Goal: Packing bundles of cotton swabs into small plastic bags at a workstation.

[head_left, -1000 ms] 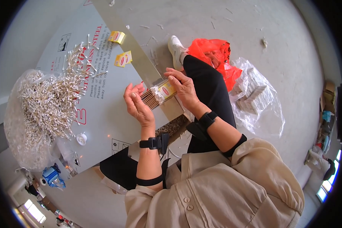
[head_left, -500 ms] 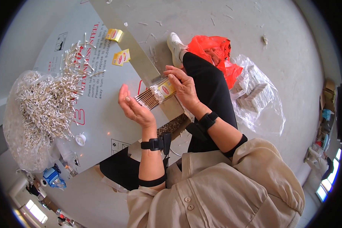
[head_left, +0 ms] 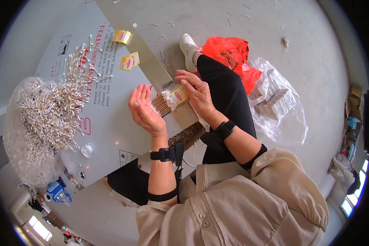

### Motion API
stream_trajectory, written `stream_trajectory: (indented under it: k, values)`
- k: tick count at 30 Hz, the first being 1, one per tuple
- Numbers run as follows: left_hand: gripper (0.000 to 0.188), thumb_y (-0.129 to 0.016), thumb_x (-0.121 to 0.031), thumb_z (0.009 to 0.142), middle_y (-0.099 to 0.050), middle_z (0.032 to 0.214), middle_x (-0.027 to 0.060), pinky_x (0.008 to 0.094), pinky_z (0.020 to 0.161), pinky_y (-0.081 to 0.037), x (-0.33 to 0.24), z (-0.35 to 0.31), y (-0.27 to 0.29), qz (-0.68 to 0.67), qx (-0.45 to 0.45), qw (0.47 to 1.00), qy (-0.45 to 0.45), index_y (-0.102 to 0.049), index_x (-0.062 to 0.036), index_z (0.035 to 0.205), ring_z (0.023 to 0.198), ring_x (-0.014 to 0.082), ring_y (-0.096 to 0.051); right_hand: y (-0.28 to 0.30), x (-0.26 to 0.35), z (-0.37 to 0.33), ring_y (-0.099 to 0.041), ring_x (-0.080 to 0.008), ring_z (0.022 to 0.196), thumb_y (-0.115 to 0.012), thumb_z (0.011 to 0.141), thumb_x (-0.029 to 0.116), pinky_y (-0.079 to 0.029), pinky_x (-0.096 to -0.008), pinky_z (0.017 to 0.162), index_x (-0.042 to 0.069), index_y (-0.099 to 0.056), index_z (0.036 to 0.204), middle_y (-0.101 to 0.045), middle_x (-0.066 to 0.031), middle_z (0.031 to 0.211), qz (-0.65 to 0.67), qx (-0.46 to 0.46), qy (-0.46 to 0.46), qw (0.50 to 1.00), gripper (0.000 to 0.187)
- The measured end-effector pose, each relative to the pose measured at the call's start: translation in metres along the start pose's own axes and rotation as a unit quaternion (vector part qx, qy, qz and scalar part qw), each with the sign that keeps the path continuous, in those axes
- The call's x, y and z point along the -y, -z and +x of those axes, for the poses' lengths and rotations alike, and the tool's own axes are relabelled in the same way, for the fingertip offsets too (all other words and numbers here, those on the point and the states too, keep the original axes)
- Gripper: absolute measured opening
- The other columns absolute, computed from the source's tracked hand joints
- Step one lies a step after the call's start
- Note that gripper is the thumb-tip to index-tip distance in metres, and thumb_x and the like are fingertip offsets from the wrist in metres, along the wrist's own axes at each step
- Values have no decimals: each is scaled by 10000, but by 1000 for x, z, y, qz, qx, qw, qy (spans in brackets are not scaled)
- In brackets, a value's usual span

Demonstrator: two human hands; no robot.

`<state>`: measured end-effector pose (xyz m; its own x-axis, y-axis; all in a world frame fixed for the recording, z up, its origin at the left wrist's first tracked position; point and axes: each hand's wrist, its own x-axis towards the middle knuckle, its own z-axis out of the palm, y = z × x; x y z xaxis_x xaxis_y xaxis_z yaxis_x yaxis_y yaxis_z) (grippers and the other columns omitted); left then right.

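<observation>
My right hand (head_left: 197, 93) grips a small pack of cotton swabs (head_left: 178, 96) with a yellow label, thumb on its near side. Out of the pack's left end stick the brown stems of the cotton swabs (head_left: 159, 105), with white tips around the pack's mouth. My left hand (head_left: 146, 111) is open, its fingers stretched out together and the palm next to the outer ends of the swabs. Whether the palm touches them I cannot tell. Further up the table lie yellow cards or small packets (head_left: 129, 61) and another yellow packet (head_left: 121, 37).
On the left of the film-covered table (head_left: 106, 119), a clear bag (head_left: 12, 123) spills a heap of loose cotton swabs (head_left: 49, 115). A box of swabs (head_left: 190, 135) sits below my hands. On the floor lie a red bag (head_left: 223, 51) and a clear bag of white packs (head_left: 272, 98).
My left hand has moved slightly and its fingers have straightened upward, away from the swab ends. My right hand and the pack have hardly moved.
</observation>
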<state>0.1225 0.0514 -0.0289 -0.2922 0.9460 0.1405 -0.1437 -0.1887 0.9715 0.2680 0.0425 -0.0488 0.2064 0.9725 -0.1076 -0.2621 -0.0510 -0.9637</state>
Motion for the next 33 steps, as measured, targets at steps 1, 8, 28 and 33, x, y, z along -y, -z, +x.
stream_trajectory:
  k: [1, 8, 28, 33]
  values:
    - [505, -368, -399, 1053, -509, 1339, 255, 478, 1062, -410, 0, 0, 0, 0, 4, 1000, 4, -432, 34, 1304, 1208, 363, -545, -1, 1, 1, -537, -121, 1136, -564, 994, 111, -416, -256, 989, -9, -694, 1090, -587, -61, 1305, -7, 2, 7, 1000, 201]
    - [527, -388, -406, 1044, -509, 1352, 241, 460, 1087, -384, 6, -6, -28, -38, 44, 998, 25, -426, 40, 1322, 1233, 359, -533, -3, 7, -2, -545, -126, 1127, -559, 995, 99, -421, -254, 978, -15, -696, 1083, -594, -72, 1291, -18, 0, 25, 1000, 199]
    - [580, -377, -425, 1046, -424, 1436, 228, 457, 1170, -265, -1, -16, -19, 4, 17, 1000, 14, -392, 55, 1373, 1359, 325, -401, 12, 18, 8, -614, -277, 1154, -569, 988, 163, -483, -392, 1023, -39, -537, 1293, -630, -189, 1232, 375, -15, -190, 907, 367]
    - [600, -385, -442, 1040, -422, 1433, 235, 456, 1173, -260, -2, -18, -28, -28, -5, 999, 32, -383, 54, 1377, 1364, 326, -394, 2, 13, 6, -613, -242, 1149, -577, 984, 146, -484, -371, 1015, -40, -596, 1239, -648, -150, 1218, 295, -14, -131, 946, 317]
